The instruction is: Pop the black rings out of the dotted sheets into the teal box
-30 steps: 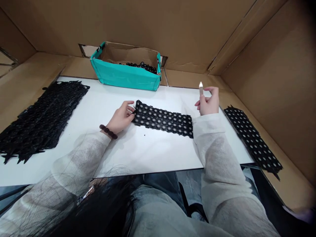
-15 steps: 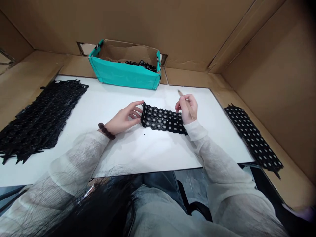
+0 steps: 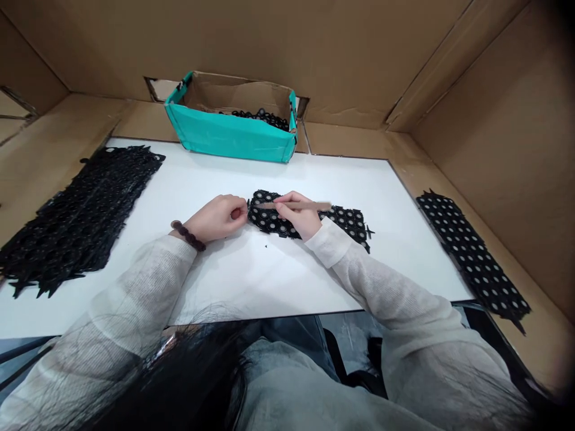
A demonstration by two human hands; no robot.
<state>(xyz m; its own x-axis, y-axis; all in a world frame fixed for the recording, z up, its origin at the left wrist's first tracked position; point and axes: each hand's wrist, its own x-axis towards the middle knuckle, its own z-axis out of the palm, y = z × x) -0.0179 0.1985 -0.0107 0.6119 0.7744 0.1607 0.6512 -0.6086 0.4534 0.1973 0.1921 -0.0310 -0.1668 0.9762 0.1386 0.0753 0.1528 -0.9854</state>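
Observation:
A black perforated strip with rows of round grey inserts lies across the middle of the white table. My left hand is curled at the strip's left end, its fingertips pinching that edge. My right hand rests on the strip's left part and grips a thin brown stick-like tool, which lies almost level and points left toward my left hand. Both sleeves are pale knit, and a dark bead bracelet circles my left wrist.
A teal-taped cardboard box holding small black rings stands at the table's back. A stack of black perforated sheets covers the left side. Another perforated strip lies on the cardboard at right. Cardboard walls enclose the table.
My right hand came down from the raised position at the right and moved left onto the strip, turning the tool level. My left hand curled tighter at the strip's left end.

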